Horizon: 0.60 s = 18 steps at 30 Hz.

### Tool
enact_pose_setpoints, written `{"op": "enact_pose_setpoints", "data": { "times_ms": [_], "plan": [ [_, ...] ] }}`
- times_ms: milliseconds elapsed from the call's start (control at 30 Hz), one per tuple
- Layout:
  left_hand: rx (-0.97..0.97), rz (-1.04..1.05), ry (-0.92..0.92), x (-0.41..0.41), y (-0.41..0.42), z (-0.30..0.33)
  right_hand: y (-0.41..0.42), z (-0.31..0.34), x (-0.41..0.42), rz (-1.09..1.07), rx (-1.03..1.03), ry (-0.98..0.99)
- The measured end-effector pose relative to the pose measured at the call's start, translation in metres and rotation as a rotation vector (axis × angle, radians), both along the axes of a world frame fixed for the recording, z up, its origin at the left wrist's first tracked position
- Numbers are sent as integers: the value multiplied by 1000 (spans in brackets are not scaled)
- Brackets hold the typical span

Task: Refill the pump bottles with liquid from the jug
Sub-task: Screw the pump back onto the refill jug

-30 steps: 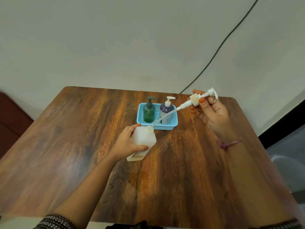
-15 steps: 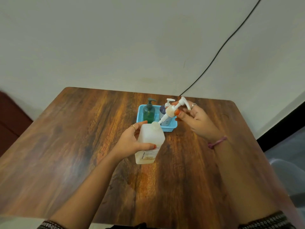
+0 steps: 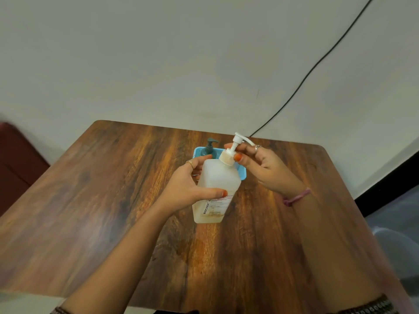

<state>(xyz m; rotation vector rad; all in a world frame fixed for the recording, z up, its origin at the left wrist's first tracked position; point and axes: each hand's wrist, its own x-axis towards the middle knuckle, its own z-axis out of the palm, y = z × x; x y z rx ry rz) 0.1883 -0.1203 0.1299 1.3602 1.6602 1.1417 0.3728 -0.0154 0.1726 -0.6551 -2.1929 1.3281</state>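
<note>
Left hand: the left hand (image 3: 189,184) wraps the side of a translucent white pump bottle (image 3: 216,191), thumb laid across its front just above the printed label, fingers curled round the back; a ring shows on one finger.
Left arm: the bare forearm runs up from the near-left corner of the desk (image 3: 95,200), wrist bent slightly inward toward the bottle.
Right hand: the right hand (image 3: 265,168) pinches the pump collar (image 3: 227,158) at the bottle's neck between thumb and forefinger, the other fingers fanned loosely behind it; nails painted orange, a ring on one finger.
Right arm: the forearm comes in from the near-right corner, a pink thread band (image 3: 297,197) at the wrist.
Pump bottle: upright but tilted a little away from the person, its base resting on the desk around the middle, slightly toward the far edge.
Pump head: the white pump head (image 3: 240,138) stands above the collar, nozzle pointing right; whether the collar is fully seated cannot be told.
Basket: a blue basket (image 3: 242,174) sits just behind the bottle, near the far edge, mostly hidden by bottle and hands.
Green bottle: a dark green pump bottle (image 3: 209,147) stands in the basket's left side, only its top visible.
Backdrop: a black cable (image 3: 317,64) slants across the pale wall beyond the desk's far edge.
</note>
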Motion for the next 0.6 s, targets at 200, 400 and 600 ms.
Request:
{"op": "enact_pose_setpoints", "data": {
  "times_ms": [200, 400, 600],
  "plan": [
    [22, 11, -13, 0, -5, 10, -6, 11, -1, 43, 110, -23],
    [22, -47, -68, -2, -10, 17, -7, 23, 2, 68, 102, -54],
    [66, -63, -93, 2, -12, 28, -19, 33, -1, 17, -82, 138]
  ]
}}
